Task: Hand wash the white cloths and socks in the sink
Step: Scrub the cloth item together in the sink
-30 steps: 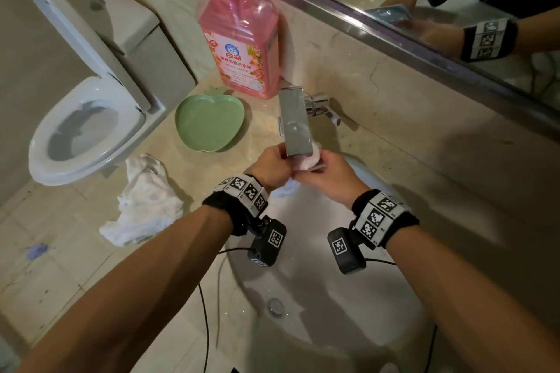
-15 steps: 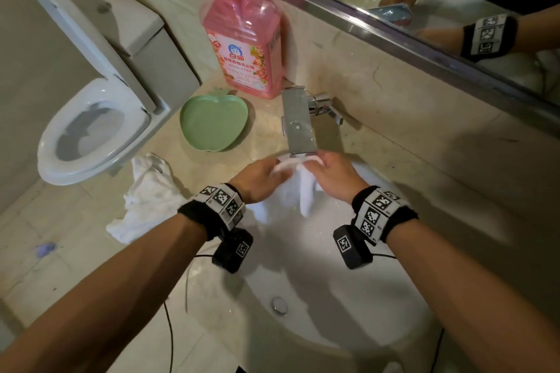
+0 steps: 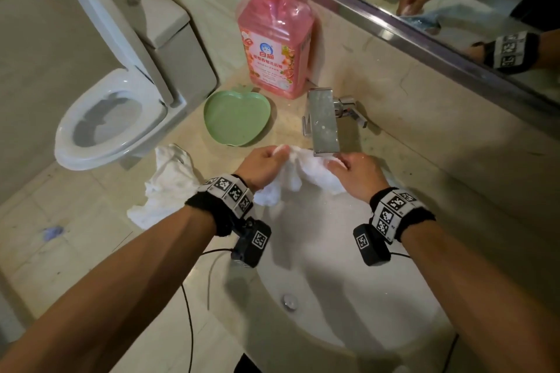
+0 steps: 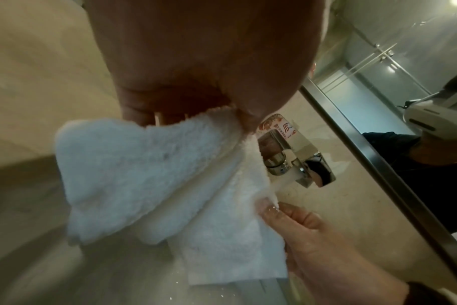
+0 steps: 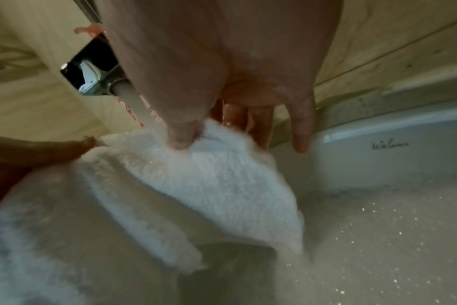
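Both hands (image 3: 263, 166) (image 3: 357, 174) pinch a white cloth (image 3: 306, 179) over the sink (image 3: 348, 306).

Bare forearms; black wristbands (image 3: 403, 215) on both wrists, ringed with black-and-white square markers; a small black camera block (image 3: 251, 244) under each, thin black cables (image 3: 189, 312) trailing.

We see our right hand (image 5: 222, 72) pinching the top edge of a fluffy white cloth (image 5: 209, 196) between thumb and fingers (image 5: 180, 134), water from the tap (image 5: 97, 68) running onto it, our left hand (image 5: 39, 152) holding its other end above the wet sink (image 5: 378, 237).
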`<state>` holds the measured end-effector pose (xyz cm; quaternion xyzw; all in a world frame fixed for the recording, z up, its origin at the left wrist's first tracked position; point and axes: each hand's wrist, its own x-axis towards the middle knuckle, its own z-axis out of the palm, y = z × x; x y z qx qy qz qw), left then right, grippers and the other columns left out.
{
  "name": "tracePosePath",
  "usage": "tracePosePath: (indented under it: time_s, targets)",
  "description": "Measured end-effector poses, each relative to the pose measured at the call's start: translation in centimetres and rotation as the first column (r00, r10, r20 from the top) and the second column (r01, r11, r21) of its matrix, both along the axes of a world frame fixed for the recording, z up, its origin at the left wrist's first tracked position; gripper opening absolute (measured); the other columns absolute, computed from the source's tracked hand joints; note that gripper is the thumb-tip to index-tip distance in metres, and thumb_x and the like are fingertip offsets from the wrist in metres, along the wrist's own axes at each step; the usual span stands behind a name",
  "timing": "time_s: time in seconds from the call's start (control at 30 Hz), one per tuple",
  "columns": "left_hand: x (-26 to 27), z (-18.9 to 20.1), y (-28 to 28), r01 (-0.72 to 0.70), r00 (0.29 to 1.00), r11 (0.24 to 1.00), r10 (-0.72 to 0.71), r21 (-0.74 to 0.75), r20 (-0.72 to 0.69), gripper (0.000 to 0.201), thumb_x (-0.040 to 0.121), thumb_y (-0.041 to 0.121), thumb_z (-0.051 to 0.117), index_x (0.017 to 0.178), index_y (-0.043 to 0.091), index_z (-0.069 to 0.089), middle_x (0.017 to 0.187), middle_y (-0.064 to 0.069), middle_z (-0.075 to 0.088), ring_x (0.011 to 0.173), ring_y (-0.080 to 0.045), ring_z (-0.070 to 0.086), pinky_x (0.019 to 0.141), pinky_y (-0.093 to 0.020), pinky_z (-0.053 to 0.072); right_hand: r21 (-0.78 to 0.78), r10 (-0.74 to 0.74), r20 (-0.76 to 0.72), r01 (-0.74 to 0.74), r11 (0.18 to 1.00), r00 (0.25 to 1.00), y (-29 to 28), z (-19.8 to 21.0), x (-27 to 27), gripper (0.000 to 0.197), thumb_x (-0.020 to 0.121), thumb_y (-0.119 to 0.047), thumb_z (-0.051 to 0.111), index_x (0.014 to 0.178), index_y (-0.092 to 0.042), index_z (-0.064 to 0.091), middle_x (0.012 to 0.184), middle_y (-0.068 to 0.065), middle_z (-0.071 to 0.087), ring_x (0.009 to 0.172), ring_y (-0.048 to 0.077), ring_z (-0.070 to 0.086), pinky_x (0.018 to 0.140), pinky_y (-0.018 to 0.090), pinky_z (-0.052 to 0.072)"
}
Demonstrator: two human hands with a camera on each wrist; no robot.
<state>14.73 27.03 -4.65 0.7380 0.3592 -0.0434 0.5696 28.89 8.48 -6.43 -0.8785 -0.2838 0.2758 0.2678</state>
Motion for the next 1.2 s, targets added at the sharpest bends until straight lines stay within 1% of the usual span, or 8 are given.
tracePosePath:
  time_s: [0.23, 0.43, 0.53, 0.7, 0.8, 0.93, 1.07, 1.2]
  targets:
    - [2.9, -0.2, -2.9, -0.249, 0.968, 0.931, 0.247, -0.267, -0.043, 0.018, 0.098, 0.023, 0.049, 0.099, 0.006, 0.055, 0.087, -0.018, 0.071, 0.065, -0.025, 0.074, 0.055, -0.034, 0.059, 0.159, -0.096, -0.117, 0.114, 0.981, 0.988, -0.2, 0.0, -3.0, 0.033, 0.100, -0.018, 0.057, 0.132, -0.012, 0.063, 0.128, 0.003, 0.066, 0.112, 0.009, 0.057, 0.094, 0.020, 0.041]
    - [3.9, 0.3, -4.7, -0.273, 0.962, 0.901, 0.266, -0.336, -0.067, 0.026, 0.100, 0.020, 0.046, 0.089, 0.001, 0.061, 0.090, -0.021, 0.073, 0.077, -0.031, 0.074, 0.070, -0.046, 0.062, 0.222, -0.090, -0.259, 0.150, 0.963, 0.962, -0.6, 0.1, -5.0, 0.013, 0.087, -0.035, 0.073, 0.093, -0.025, 0.068, 0.089, -0.006, 0.073, 0.084, 0.009, 0.068, 0.063, 0.015, 0.051]
    - [3.6, 0.8, -4.7, -0.213, 0.977, 0.906, 0.194, -0.366, -0.089, 0.030, 0.098, 0.021, 0.043, 0.092, 0.001, 0.065, 0.085, -0.016, 0.076, 0.079, -0.025, 0.075, 0.074, -0.040, 0.062, 0.134, -0.028, -0.136, 0.046, 0.990, 0.990, -0.8, -0.2, -4.1, 0.021, 0.089, -0.014, 0.068, 0.110, -0.019, 0.068, 0.106, 0.001, 0.072, 0.098, 0.017, 0.067, 0.074, 0.012, 0.046]
    - [3.3, 0.9, -3.6, -0.091, 0.991, 0.993, 0.083, -0.071, -0.102, 0.025, 0.089, 0.021, 0.061, 0.105, 0.002, 0.058, 0.098, -0.015, 0.071, 0.071, -0.016, 0.066, 0.060, -0.029, 0.053, 0.093, 0.113, -0.051, -0.108, 0.990, 0.992, 0.0, 0.8, -2.4, 0.030, 0.096, -0.009, 0.049, 0.119, -0.008, 0.068, 0.122, 0.012, 0.065, 0.113, 0.030, 0.060, 0.095, 0.032, 0.046]
    - [2.9, 0.7, -2.5, -0.053, 0.997, 0.994, 0.058, -0.091, 0.049, 0.073, 0.069, 0.010, 0.084, 0.130, 0.016, 0.044, 0.113, -0.003, 0.056, 0.094, -0.012, 0.056, 0.072, -0.024, 0.046, 0.079, 0.173, -0.076, -0.167, 0.983, 0.982, 0.6, 1.8, -1.6, 0.036, 0.100, -0.014, 0.047, 0.129, -0.019, 0.066, 0.125, 0.005, 0.066, 0.107, 0.021, 0.062, 0.093, 0.030, 0.049]
    - [2.3, 0.6, -1.5, 0.439, 0.898, 0.893, -0.435, 0.094, -0.062, 0.038, 0.073, 0.024, 0.085, 0.102, 0.027, 0.059, 0.098, 0.008, 0.063, 0.089, -0.010, 0.060, 0.073, -0.020, 0.042, 0.049, 0.245, -0.091, -0.241, 0.969, 0.965, 1.2, 2.5, -1.2, 0.036, 0.099, -0.014, 0.046, 0.126, -0.022, 0.069, 0.094, 0.004, 0.069, 0.071, 0.016, 0.062, 0.064, 0.026, 0.048]
    - [1.9, 0.1, -1.1, 0.419, 0.908, 0.792, -0.377, 0.443, -0.185, 0.030, 0.092, 0.044, 0.063, 0.085, 0.015, 0.064, 0.076, 0.000, 0.057, 0.072, -0.021, 0.054, 0.061, -0.030, 0.031, -0.027, 0.210, -0.041, -0.211, 0.977, 0.977, 1.5, 2.6, -0.7, 0.014, 0.097, -0.014, 0.051, 0.088, -0.012, 0.061, 0.071, 0.003, 0.058, 0.064, 0.018, 0.055, 0.059, 0.027, 0.039]
    - [1.4, 0.0, -0.8, 0.343, 0.939, 0.838, -0.303, 0.424, -0.161, 0.047, 0.095, 0.051, 0.054, 0.065, 0.015, 0.051, 0.062, 0.000, 0.048, 0.063, -0.022, 0.045, 0.057, -0.034, 0.029, -0.167, 0.343, -0.071, -0.350, 0.922, 0.937, 0.8, 2.4, 0.2, 0.043, 0.100, -0.020, 0.054, 0.141, -0.009, 0.053, 0.135, 0.014, 0.061, 0.121, 0.029, 0.057, 0.099, 0.031, 0.042]
